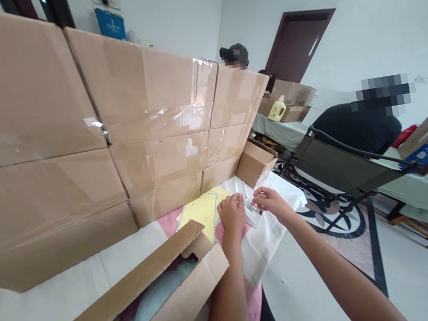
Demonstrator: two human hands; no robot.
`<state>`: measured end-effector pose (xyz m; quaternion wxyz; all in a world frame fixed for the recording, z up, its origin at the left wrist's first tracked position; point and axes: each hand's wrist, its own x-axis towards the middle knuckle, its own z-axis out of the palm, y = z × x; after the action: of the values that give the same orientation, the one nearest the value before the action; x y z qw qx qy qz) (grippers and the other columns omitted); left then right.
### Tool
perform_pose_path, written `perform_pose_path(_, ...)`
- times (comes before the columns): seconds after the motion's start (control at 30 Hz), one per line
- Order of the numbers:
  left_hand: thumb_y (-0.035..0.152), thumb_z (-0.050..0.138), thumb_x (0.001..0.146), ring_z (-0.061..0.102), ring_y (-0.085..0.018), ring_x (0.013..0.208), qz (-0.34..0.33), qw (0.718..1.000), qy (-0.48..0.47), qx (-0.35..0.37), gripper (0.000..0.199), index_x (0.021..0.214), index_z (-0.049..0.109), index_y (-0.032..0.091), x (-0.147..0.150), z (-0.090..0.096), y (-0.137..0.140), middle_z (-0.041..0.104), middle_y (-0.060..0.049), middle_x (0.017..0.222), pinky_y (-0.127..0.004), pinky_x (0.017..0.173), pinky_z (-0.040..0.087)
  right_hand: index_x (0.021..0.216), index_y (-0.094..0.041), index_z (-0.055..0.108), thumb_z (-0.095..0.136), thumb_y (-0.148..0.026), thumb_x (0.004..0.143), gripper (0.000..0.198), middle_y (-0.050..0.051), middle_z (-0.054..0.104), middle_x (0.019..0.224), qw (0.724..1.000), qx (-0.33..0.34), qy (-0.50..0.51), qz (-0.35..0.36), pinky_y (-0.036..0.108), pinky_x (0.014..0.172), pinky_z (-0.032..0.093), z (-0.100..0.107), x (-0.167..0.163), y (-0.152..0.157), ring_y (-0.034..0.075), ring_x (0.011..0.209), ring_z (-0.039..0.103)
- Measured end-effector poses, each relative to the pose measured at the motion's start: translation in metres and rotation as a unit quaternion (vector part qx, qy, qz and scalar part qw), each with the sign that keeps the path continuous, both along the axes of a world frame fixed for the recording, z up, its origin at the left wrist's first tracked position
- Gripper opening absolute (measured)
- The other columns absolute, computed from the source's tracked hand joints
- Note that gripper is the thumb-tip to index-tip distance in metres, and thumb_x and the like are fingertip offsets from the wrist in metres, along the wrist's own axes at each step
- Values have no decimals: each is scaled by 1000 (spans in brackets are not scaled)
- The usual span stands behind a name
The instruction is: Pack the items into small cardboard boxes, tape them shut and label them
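My left hand is closed, its fingertips at a small, pale, shiny item whose kind I cannot make out. My right hand comes at it from the other side, thumb and fingers pinched together. Under the hands, a white sheet or flat piece lies at the table edge. Left of my left hand, yellow papers with a blue wavy border rest on a pink-and-white cloth. An opened cardboard box stands beside my left forearm, with a rounded pale grey-green object inside.
Taped cartons form a tall wall along the left and far side. A small open box stands beyond my hands. To the right are a dark folding chair, a seated person in black, and tables with boxes and a yellow bottle.
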<state>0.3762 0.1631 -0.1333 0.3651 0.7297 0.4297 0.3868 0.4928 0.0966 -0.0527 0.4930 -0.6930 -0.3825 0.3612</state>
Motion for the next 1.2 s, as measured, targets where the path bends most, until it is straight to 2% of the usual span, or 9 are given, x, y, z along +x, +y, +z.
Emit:
perform_pose_path(0.13,49,47,100,57,-26,123,-23,1000,-17,12,35,122,64,27,-2,1,-4,70,-6,126,-46,112,34,81,-23,56,74,-32,60,29,-4,63,61,999,24,17,-26,24,44,36,-4,-4,1,9,46,41)
perform_pose_path(0.23,52,52,97,54,-26,126,-61,997,-26,27,42,132,59,29,-4,1,-6,65,-5,131,-43,110,39,83,-23,56,72,-33,60,30,-9,51,52,997,41,28,-51,23,41,35,-8,-7,1,9,45,37)
perform_pose_path(0.37,45,67,88,52,-27,125,-89,995,-28,36,50,134,58,28,-3,-3,-5,63,-6,130,-41,107,44,86,-21,56,71,-32,61,31,-2,67,68,995,49,41,-72,23,41,36,-9,-11,0,10,48,43)
perform_pose_path(0.43,37,69,86,51,-28,123,-90,995,-27,37,48,132,59,27,-1,-6,-3,63,-6,129,-41,107,44,87,-21,56,70,-31,61,31,0,70,71,994,53,46,-79,23,41,35,-9,-12,0,9,48,42)
perform_pose_path(0.57,27,67,85,52,-27,120,-86,995,-28,40,45,130,60,28,2,-10,-1,63,-5,125,-42,107,44,86,-21,57,71,-29,60,30,0,69,67,993,63,52,-90,22,41,32,-9,-14,-1,8,47,37)
perform_pose_path(0.73,24,68,82,53,-27,118,-77,996,-27,41,45,126,61,28,2,-9,-1,63,-5,123,-41,104,45,86,-21,57,73,-28,59,32,-1,68,64,991,74,49,-98,23,45,35,-10,-17,-4,10,49,39)
perform_pose_path(0.97,30,69,82,53,-28,117,-70,996,-22,43,44,125,61,28,1,-7,-3,63,-5,123,-41,101,46,80,-20,58,73,-27,58,27,-2,66,60,994,58,38,-86,25,50,36,-7,-12,-12,8,46,39)
perform_pose_path(1.1,29,71,80,54,-28,116,-65,997,-19,40,45,124,61,29,0,-5,-4,63,-4,123,-40,100,46,77,-20,58,72,-25,57,25,-3,65,56,996,40,32,-79,25,51,33,-9,-6,-16,6,42,35)
perform_pose_path(1.2,29,70,80,54,-28,117,-65,997,-17,38,45,124,60,29,-1,-3,-4,63,-5,124,-40,99,46,77,-20,58,72,-26,57,25,0,68,59,996,33,30,-80,25,50,29,-12,-2,-18,7,44,38)
